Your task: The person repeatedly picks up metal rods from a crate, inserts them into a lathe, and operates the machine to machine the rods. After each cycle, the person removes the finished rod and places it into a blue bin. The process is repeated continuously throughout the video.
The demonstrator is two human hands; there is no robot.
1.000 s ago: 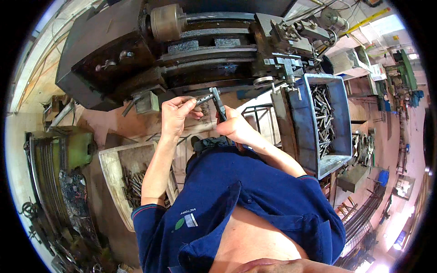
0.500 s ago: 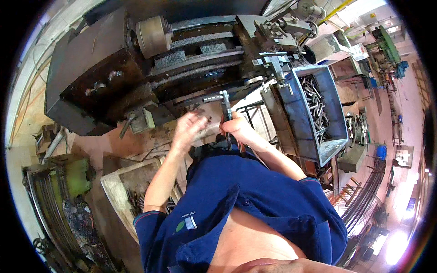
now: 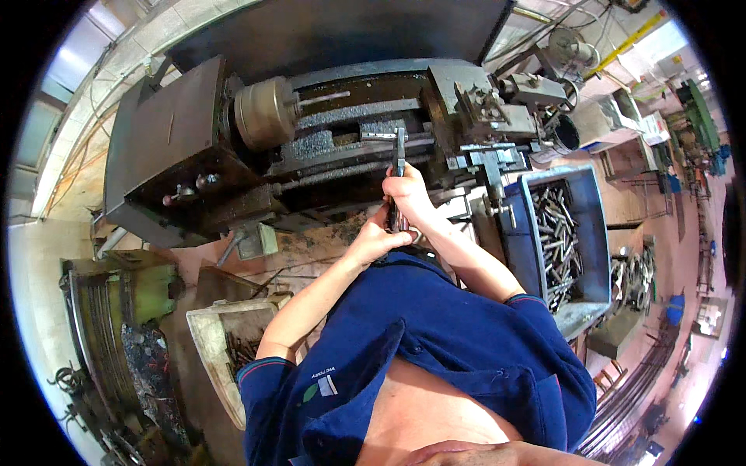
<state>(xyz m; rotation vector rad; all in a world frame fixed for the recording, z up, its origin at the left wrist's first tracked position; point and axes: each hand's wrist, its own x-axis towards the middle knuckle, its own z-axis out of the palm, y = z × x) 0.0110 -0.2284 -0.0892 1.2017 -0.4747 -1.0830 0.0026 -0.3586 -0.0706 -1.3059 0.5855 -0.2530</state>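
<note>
Calipers, a long dark steel measuring tool, are standing nearly upright in front of the lathe, with their upper end reaching over the bed near the carriage. The right hand is closing around the tool's lower part, fingers wrapped firmly; the left hand is pressing in just below it, fingers curled against the tool's bottom end, though exactly what those fingers are pinching is too small to tell. Both hands are working close to the chuck, which is holding a thin bar; judging from this, a slip of the grip could be dropping the tool onto the oily bed, and a loose shirt hem hanging near the machine could be catching if the spindle were turning. At the lathe's right end, a blue-grey plastic bin is holding a heap of short metal rods. Near the person's left elbow, a pale, worn tray is holding darker metal pieces, partly hidden by the arm.
</note>
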